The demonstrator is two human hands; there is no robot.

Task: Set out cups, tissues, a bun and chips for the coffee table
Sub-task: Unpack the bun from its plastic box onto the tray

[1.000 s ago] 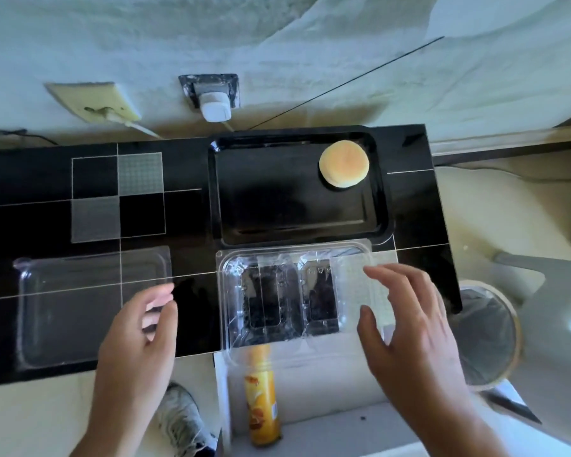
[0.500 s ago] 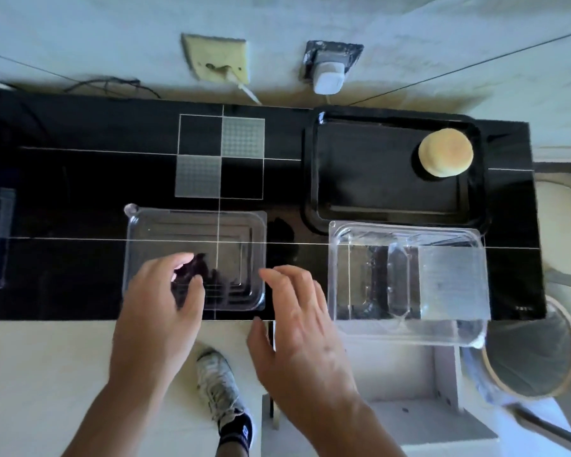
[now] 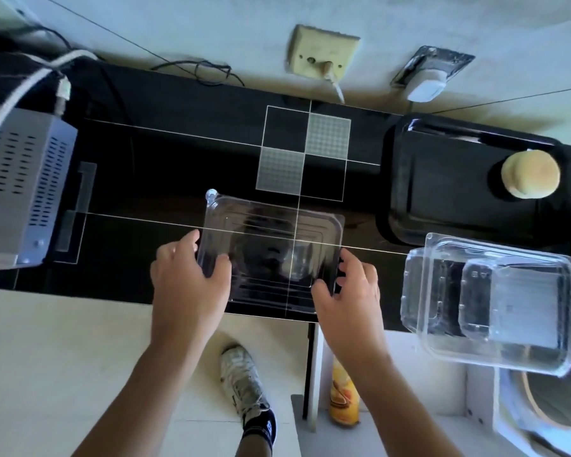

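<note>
On black table (image 3: 178, 173): clear flat lid (image 3: 271, 249), left hand (image 3: 188, 278), right hand (image 3: 346, 291) grips curled on edges.

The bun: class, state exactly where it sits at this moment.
Head view, far right: the bun sits in the black tray's right end, beyond the clear clamshell box.

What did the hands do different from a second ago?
Both hands swung left, away from the deep clear container, and took hold of the flat clear lid. The left hand now grips its left edge and the right hand grips its right edge. The bun stayed on the black tray, and the deep container stayed at the table's front edge.
</note>
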